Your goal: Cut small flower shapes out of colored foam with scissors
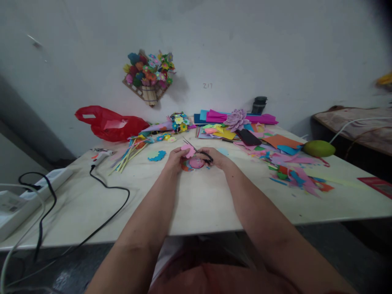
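My left hand [175, 158] pinches a pink foam flower piece [189, 151] above the middle of the pale table [196, 204]. My right hand [217, 157] grips black-handled scissors [199, 153], whose blades point up and left into the pink piece. Just under both hands lies a round pink and red foam disc [195, 164]. A blue foam flower cut-out [157, 155] rests on the table left of my left hand.
Coloured foam sheets and scraps [275, 157] cover the right and back of the table. A glue gun [99, 155] with a black cord [107, 196], a power strip [27, 196] and a red plastic bag [110, 124] sit at the left. A foam bouquet [149, 75] hangs on the wall.
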`<state>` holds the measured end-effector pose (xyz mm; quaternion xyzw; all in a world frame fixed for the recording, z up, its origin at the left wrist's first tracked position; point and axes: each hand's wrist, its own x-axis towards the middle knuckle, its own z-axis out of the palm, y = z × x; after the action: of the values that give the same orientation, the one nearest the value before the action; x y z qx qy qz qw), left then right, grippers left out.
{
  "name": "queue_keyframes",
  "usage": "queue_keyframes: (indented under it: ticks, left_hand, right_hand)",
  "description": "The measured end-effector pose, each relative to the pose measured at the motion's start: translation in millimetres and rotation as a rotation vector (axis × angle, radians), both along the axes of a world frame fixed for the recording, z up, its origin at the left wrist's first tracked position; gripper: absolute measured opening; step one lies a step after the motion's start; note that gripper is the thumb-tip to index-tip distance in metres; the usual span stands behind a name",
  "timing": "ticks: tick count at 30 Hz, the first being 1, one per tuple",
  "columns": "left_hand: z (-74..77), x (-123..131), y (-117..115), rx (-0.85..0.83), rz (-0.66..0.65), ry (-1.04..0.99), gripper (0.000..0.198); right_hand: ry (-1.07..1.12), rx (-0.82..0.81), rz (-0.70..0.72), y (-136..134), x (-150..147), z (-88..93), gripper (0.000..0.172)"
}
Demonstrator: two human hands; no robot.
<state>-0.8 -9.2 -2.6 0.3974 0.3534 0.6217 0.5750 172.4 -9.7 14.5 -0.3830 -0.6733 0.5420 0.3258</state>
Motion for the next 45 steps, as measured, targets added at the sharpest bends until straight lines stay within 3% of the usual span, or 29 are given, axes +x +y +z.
queue_keyframes:
  ticks: [17, 28, 45]
  left_hand:
    - [-3.7, 1.4, 3.8, 0.012, 0.027, 0.045, 0.031]
    - [-4.9, 3.3, 4.4, 0.016, 0.059, 0.060, 0.031]
    - [-1.4, 7.4, 0.8, 0.067, 0.083, 0.017, 0.035]
  right_hand:
    - [0.026, 0.079, -0.029, 5.6, -5.0, -5.1, 0.026]
    - [0.024, 0.055, -0.123, 3.4, -12.9, -5.3, 0.027]
    - [0.028, 0.076, -0.144, 3.5, -17.0, -5.3, 0.028]
